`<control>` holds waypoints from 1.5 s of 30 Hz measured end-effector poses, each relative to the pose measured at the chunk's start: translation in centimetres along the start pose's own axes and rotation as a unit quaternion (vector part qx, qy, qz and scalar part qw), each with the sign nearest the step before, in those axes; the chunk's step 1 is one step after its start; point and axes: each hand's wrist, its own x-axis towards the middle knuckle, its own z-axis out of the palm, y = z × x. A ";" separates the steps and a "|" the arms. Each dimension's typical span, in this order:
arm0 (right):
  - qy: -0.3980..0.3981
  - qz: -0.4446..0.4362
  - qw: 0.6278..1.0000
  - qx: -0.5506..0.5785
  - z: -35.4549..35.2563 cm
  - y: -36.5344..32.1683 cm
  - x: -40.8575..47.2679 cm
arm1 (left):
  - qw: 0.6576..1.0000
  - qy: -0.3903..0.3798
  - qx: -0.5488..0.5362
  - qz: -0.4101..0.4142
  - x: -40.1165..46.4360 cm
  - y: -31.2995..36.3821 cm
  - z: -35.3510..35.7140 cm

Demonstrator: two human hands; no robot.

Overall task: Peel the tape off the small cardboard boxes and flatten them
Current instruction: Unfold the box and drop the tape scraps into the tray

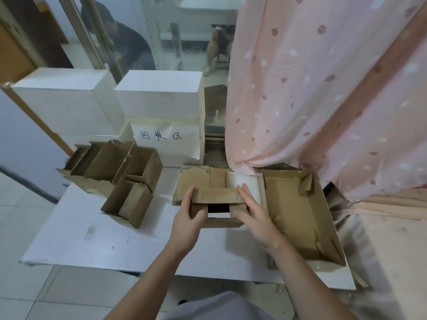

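Two hands on one small cardboard box (216, 210) | brown, flaps open, dark gap showing | left hand (188, 219) grips 9 o'clock side | right hand (255, 212) flat, fingers straight, 3 o'clock side | white bench (92, 239)

small cardboard boxes (129, 181): plain brown | large tray box (300, 218): tan-brown | table sheet (92, 239): white, grey smudges | curtain (312, 88): pale pink, white and dusky-rose spots | paper sign (166, 139): white, black handwritten characters | blocks (159, 93): white
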 end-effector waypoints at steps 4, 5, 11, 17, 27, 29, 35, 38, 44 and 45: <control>-0.073 -0.001 0.996 -0.061 -0.9 0.2 -0.4 | 0.991 -0.135 0.004 -0.009 0.5 -0.5 -3.0; -0.079 -0.002 0.994 -0.073 -1.0 0.1 -0.5 | 0.988 -0.156 -0.001 -0.013 0.7 -0.5 -3.5; -0.058 -0.014 0.993 -0.104 -0.4 -0.2 -0.5 | 0.982 -0.186 0.040 -0.003 1.3 -1.4 -4.8; 0.042 -0.028 0.991 -0.121 1.6 -0.6 -0.6 | 0.982 -0.065 0.166 0.062 1.2 -1.0 -3.7; 0.082 -0.029 0.994 -0.069 2.1 -0.5 -1.2 | 0.974 -0.051 0.182 0.121 0.9 -1.9 -3.9; 0.096 -0.027 0.995 -0.030 2.3 -0.1 -1.1 | 0.976 -0.052 0.169 0.126 0.9 -1.9 -4.0; 0.117 -0.028 0.993 0.002 2.7 1.2 -0.5 | 0.982 -0.044 0.139 0.124 1.1 -2.3 -4.0; 0.111 -0.034 0.993 0.004 2.6 1.2 -0.3 | 0.981 -0.040 0.138 0.129 1.2 -2.4 -3.9; 0.076 -0.032 0.997 0.014 2.0 1.2 0.1 | 0.970 -0.053 0.160 0.175 1.7 -1.5 -4.0; 0.067 -0.028 0.997 0.010 1.9 1.1 0.1 | 0.970 -0.060 0.160 0.175 1.8 -1.4 -4.1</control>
